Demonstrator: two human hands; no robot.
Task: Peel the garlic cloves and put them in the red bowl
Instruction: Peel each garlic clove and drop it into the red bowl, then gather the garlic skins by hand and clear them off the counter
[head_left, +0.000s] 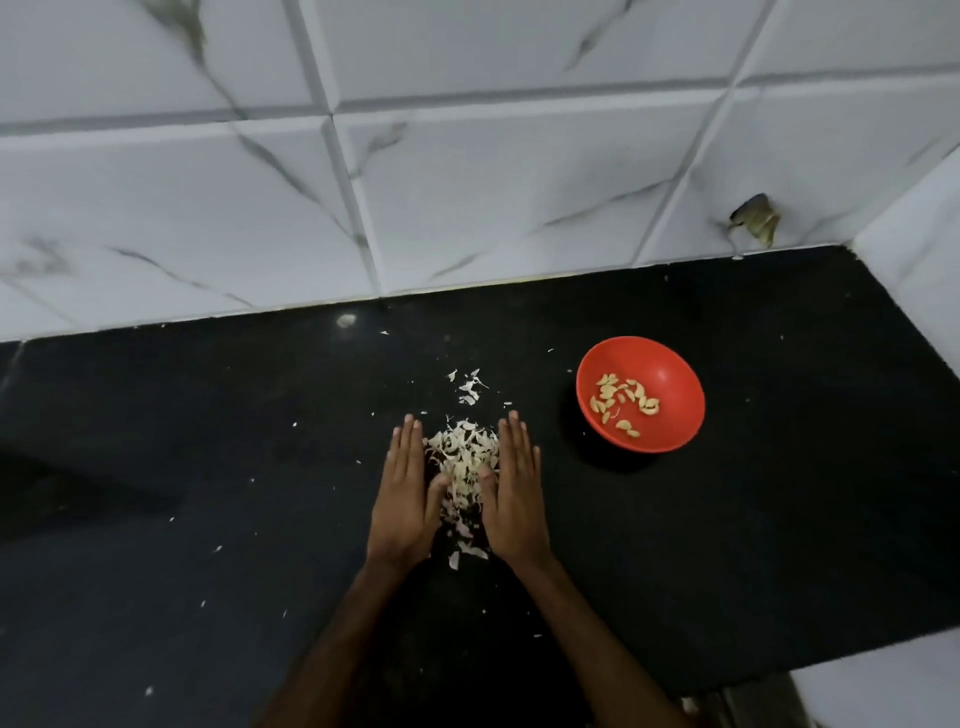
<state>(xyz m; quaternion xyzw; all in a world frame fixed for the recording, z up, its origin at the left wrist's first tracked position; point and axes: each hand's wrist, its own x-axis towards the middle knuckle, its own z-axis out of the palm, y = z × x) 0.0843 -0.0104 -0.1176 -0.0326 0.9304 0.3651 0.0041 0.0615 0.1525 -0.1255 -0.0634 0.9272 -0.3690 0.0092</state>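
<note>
Left hand (402, 493) and right hand (514, 493) flank the heap of pale papery garlic skins (465, 457) on the black stone counter (208, 467), fingers (408, 441) straight, gripping nothing, seemingly to herd the scraps together. Peeled yellowish garlic cloves (623, 397) lie in the round red bowl (675, 431), apart on the right.

A black, speckled table (779, 519) meets a far wall (467, 182) of white, grey-veined tiles. A second tiled wall (924, 270) closes the right corner, near a chipped hole (756, 224) in one tile.
</note>
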